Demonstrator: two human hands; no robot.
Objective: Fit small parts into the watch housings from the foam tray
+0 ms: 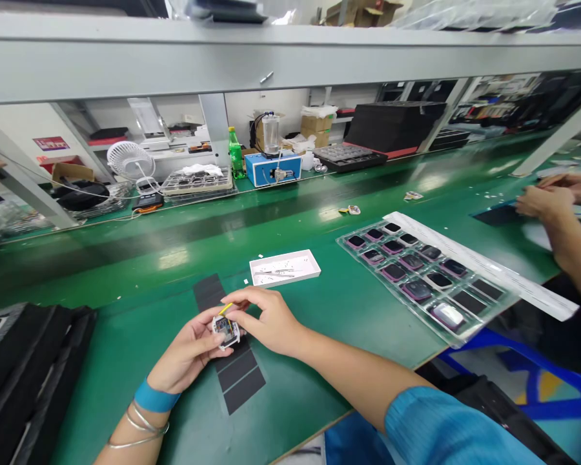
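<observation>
My left hand [193, 345] holds a small white-framed device [226, 331] with its inner parts showing, the thumb lying on its face. Above it, my right hand [266, 316] has its fingers closed at the device's top edge, by a thin yellow strip [226, 309]. Whether those fingers grip the strip or the frame is too small to tell. Under both hands a strip of black rectangular pads [244, 381] lies on the green table [300, 400]. Just beyond them sits a shallow white tray [285, 268] with tweezers and tiny pieces in it.
A clear plastic tray [416, 278] of dark-faced devices lies to the right, a long white strip [479, 265] along its far edge. Black foam trays [29, 381] stand at the left. Another person's hands [552, 197] work at far right. A blue machine [274, 169] stands at the back.
</observation>
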